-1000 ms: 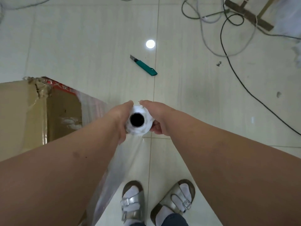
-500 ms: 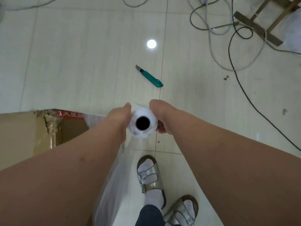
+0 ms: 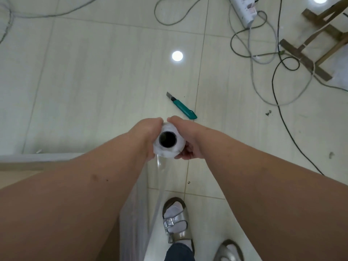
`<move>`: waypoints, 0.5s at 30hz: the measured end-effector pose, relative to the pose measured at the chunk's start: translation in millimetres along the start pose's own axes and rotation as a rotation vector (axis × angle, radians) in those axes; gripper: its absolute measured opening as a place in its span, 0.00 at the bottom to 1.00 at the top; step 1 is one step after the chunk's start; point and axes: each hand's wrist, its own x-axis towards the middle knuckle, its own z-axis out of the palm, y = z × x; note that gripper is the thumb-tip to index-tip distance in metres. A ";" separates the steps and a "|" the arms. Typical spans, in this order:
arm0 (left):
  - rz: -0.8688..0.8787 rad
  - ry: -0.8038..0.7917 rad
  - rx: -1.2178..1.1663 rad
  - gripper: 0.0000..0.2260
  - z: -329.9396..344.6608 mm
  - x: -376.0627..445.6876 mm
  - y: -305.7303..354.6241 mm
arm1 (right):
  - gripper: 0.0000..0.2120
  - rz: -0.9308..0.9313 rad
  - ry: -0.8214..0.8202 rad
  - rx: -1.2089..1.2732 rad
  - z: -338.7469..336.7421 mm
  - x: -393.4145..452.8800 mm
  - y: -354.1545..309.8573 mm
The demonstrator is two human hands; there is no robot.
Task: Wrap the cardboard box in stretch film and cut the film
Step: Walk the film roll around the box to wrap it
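I look down the hollow core of the stretch film roll (image 3: 168,150), held upright in front of me. My left hand (image 3: 146,134) grips its left side and my right hand (image 3: 185,142) curls round its right side. A sheet of clear film (image 3: 137,213) runs from the roll down and back to the left. The cardboard box (image 3: 20,166) shows only as a film-covered edge at the left, mostly behind my left forearm. A green utility knife (image 3: 181,108) with its blade out lies on the floor just beyond my hands.
Tiled floor all round. Cables (image 3: 263,59) and a white power strip (image 3: 244,10) trail across the far right, beside a wooden frame (image 3: 308,53). My sandalled feet (image 3: 176,221) stand below the roll.
I have stepped forward along the box with the roll held in both hands. The box corner slid down and left behind my arm, and the knife now lies closer to my hands.
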 end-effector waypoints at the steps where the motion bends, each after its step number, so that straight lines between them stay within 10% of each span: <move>1: 0.034 0.015 0.021 0.14 -4.4 4.0 2.9 | 0.28 0.005 -0.006 -0.012 0.6 2.4 -4.8; 5: 0.108 0.210 -0.050 0.13 -26.3 30.9 13.1 | 0.26 -0.015 0.073 -0.104 1.4 14.3 -24.2; 15: -0.121 0.026 -0.289 0.22 -27.9 45.7 23.5 | 0.20 -0.041 0.012 -0.237 9.5 35.3 -66.9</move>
